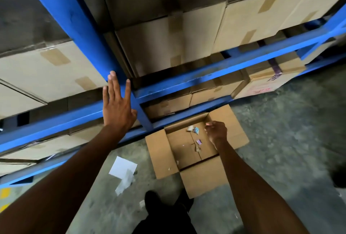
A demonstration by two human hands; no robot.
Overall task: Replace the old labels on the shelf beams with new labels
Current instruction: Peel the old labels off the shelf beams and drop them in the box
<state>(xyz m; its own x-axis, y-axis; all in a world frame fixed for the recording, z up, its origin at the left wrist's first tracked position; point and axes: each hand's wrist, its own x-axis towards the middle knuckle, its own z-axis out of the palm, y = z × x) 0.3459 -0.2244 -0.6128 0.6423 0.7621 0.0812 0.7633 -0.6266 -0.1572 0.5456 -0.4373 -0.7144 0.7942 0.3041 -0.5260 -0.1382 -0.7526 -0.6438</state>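
My left hand (117, 106) is flat and open, fingers spread, pressed against the blue upright post (88, 46) where it meets a blue shelf beam (215, 69). My right hand (216, 132) hovers over an open cardboard box (204, 175) on the floor, fingers curled loosely; I cannot tell whether it holds a scrap. Inside the box lie several torn label scraps (195, 130), some bluish and purple. No label shows on the visible beam faces.
Taped cardboard cartons (187, 33) fill the shelves at every level. A white sheet of paper and a crumpled backing strip (123, 168) lie on the concrete floor left of the box. My dark shoes (151, 200) stand just before the box.
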